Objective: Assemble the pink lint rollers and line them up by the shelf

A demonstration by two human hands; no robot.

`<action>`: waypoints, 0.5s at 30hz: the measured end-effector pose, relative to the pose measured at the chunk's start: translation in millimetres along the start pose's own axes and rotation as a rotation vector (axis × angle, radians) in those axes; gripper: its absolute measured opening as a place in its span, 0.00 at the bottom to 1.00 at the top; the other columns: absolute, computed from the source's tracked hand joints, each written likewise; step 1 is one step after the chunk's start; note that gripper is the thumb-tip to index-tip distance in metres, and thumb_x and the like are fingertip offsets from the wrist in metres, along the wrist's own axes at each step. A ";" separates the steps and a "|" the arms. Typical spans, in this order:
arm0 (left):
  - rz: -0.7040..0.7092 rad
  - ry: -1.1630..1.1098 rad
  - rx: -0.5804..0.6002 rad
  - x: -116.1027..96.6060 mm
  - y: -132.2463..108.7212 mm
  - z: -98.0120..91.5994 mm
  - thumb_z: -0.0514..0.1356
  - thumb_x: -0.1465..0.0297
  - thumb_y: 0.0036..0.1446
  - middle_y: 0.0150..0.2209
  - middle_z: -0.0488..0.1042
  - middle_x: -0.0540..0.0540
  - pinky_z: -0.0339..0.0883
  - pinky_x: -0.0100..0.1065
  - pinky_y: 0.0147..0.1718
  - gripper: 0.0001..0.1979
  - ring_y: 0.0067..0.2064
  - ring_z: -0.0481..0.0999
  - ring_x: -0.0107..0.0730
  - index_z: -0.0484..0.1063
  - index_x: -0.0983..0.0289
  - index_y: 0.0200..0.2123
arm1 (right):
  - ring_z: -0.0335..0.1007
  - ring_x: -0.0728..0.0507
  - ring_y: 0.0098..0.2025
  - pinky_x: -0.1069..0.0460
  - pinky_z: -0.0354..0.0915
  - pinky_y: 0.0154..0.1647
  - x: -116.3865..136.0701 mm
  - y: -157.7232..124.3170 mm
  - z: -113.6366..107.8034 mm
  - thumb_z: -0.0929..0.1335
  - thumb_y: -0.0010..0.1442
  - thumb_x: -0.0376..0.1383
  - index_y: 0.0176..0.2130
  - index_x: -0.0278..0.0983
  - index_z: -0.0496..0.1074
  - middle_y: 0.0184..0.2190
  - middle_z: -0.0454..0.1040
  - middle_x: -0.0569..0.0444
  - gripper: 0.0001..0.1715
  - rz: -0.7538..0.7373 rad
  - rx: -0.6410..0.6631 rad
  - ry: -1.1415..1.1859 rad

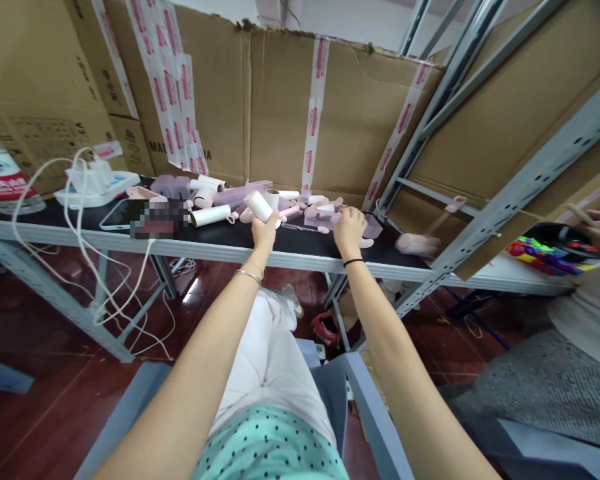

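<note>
My left hand (264, 232) is closed around a white cylinder (258, 206), which tilts up and to the left above the black tabletop. My right hand (350, 231) is at the pile's right side with its fingers curled downward. Its fingertips are by a translucent purple plastic box (373, 227), and whatever they grip is hidden. Between the hands lies a thin rod with a pink end (323, 229). More white cylinders, such as the one lying on its side (211, 215), and small pink parts (291, 211) crowd the area behind my hands.
A phone (116, 215), a white power strip (98, 190) with trailing cables and a water bottle (10, 177) stand at left. Cardboard (280, 107) walls the back. A pink-and-white item (417, 243) lies right, by the metal shelf post (480, 207). Another person (575, 347) sits at far right.
</note>
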State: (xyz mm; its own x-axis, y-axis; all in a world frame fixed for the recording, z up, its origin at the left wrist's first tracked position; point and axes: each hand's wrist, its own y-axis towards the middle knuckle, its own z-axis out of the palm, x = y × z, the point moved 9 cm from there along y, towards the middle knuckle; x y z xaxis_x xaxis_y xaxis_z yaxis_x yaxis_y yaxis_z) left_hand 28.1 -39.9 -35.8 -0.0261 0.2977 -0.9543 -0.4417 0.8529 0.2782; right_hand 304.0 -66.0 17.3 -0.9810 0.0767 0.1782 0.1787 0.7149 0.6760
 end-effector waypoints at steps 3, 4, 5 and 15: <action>0.003 0.020 0.019 0.5 0.1 2.4 0.65 0.59 0.53 0.45 0.79 0.60 0.70 0.35 0.46 0.24 0.49 0.78 0.41 0.68 0.65 0.50 | 0.65 0.29 0.56 0.39 0.62 0.52 -41.2 -6.8 5.9 0.63 0.61 0.32 0.57 0.28 0.64 0.54 0.69 0.31 0.25 0.165 0.141 -0.075; 0.007 0.028 0.028 0.0 -0.3 3.0 0.65 0.59 0.53 0.45 0.79 0.61 0.70 0.35 0.46 0.25 0.48 0.78 0.41 0.68 0.65 0.50 | 0.67 0.29 0.54 0.39 0.62 0.51 -49.7 -9.4 11.4 0.64 0.60 0.32 0.57 0.27 0.64 0.52 0.70 0.30 0.26 0.171 0.216 -0.083; 0.014 0.037 0.041 -1.2 -0.9 3.9 0.65 0.59 0.52 0.46 0.79 0.61 0.70 0.35 0.46 0.25 0.48 0.78 0.42 0.68 0.64 0.50 | 0.69 0.30 0.53 0.40 0.63 0.50 -56.5 -11.8 15.7 0.64 0.60 0.32 0.57 0.27 0.63 0.50 0.72 0.30 0.26 0.174 0.278 -0.088; 0.142 0.358 0.234 -28.9 -21.3 18.4 0.68 0.61 0.47 0.45 0.78 0.67 0.68 0.42 0.45 0.25 0.49 0.78 0.52 0.71 0.64 0.48 | 0.71 0.43 0.40 0.50 0.66 0.43 0.8 -9.2 -39.8 0.66 0.56 0.46 0.48 0.37 0.65 0.42 0.74 0.50 0.23 0.064 -0.009 0.706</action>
State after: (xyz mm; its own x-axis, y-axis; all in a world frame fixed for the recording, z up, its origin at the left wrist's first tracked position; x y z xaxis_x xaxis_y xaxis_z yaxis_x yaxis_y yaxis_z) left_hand 54.7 -58.7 -12.2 -0.3986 0.2864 -0.8713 -0.1981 0.9007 0.3867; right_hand 304.6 -100.2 39.7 -0.6856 -0.3526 0.6369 0.2380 0.7183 0.6538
